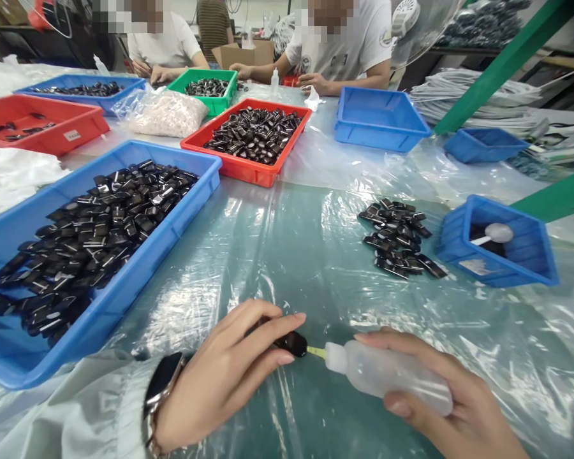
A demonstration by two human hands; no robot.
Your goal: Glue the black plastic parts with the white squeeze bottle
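Observation:
My left hand [229, 370], with a watch at its wrist, grips a small glossy black plastic piece [294, 343] just above the table. In my right hand [440, 382] lies a translucent squeeze bottle [392, 370], tilted nearly level and pointing left. Its thin yellowish nozzle tip [316, 351] meets the right end of the black piece. Part of the piece is covered by my left fingers. A loose pile of similar black pieces [397, 236] lies on the table beyond my right hand.
A large blue tray [172, 236] of black pieces stands at left. Behind it are a red tray [249, 175] of pieces and a bag of pale bits [165, 115]. A small blue bin [497, 255] holding a scoop stands right. Two people sit across the table.

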